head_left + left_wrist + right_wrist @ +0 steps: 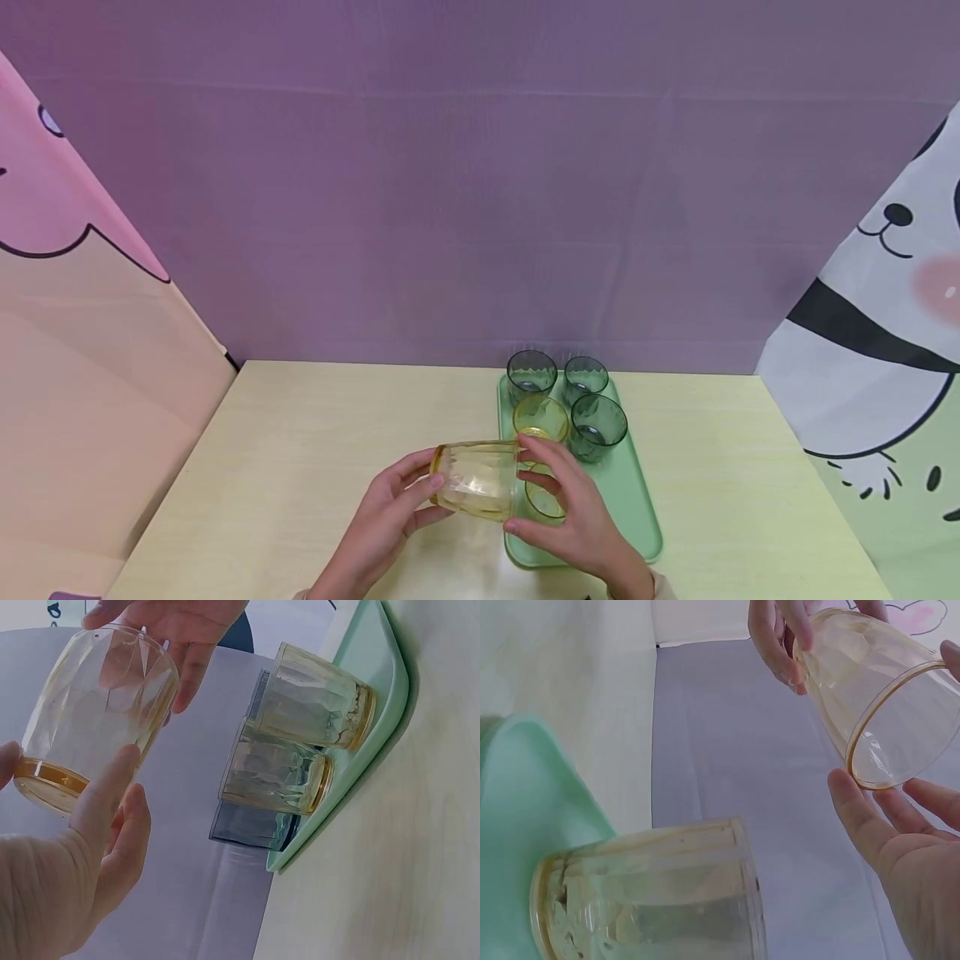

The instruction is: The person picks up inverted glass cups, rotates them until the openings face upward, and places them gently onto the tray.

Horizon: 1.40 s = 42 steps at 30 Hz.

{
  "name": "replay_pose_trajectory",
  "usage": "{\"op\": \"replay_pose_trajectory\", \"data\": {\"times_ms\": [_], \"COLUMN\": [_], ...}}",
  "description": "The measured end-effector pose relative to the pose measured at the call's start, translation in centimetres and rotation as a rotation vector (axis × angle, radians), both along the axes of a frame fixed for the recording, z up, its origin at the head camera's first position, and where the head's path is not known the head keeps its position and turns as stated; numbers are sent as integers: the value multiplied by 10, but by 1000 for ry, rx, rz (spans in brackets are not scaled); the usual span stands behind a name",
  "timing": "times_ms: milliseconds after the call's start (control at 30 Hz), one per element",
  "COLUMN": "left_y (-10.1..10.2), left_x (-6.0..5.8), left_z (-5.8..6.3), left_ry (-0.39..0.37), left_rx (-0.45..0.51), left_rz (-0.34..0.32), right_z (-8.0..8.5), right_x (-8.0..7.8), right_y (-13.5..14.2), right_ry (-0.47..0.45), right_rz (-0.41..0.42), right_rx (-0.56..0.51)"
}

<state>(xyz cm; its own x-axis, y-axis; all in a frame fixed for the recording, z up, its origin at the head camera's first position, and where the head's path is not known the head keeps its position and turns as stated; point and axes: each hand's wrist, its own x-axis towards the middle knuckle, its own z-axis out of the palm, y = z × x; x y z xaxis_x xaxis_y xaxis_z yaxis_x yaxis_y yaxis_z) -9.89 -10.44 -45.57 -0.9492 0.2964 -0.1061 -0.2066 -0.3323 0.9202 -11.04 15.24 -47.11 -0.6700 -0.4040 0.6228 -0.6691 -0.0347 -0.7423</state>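
Note:
A clear yellow drinking glass (476, 482) lies sideways in the air between both hands, above the table and the tray's left edge. Its base end is gripped by my left hand (393, 504), thumb and fingers around the thick amber bottom. At the rim, my right hand (566, 512) holds on with thumb and fingertips spread about the mouth. In the right wrist view the open mouth of the held glass (907, 727) faces the right palm. Behind the right hand, another yellow glass (542, 498) stands upright on the green tray (630, 508), partly hidden by the fingers.
Farther back on the tray stand a yellow glass (542, 414) and several dark green glasses (598, 425), all upright and close together. The tray lies on a pale wooden table (337, 417). A purple cloth (450, 208) hangs behind the table's far edge.

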Motion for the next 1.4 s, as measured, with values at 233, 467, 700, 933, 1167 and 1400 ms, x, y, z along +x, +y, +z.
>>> {"op": "replay_pose_trajectory", "data": {"times_ms": [233,467,700,933,1167,1400], "left_y": [-2,-9,-15,-22,-26,-27], "left_x": [1,2,2,0,1,1], "left_z": [1,7,8,4,3,3], "left_ry": [36,149,232,338,378,452], "left_rx": [-35,-231,-650,-920,-1178,-1322], "left_rz": [-64,-14,154,189,206,239], "right_z": [6,29,42,36,46,52], "right_x": [5,15,18,12,12,11], "right_y": [1,4,12,29,44,57], "right_ry": [-29,-1,51,54,63,99], "right_rz": [17,-26,-129,-276,-421,-538], "right_rx": [-73,-61,22,181,327,432]}}
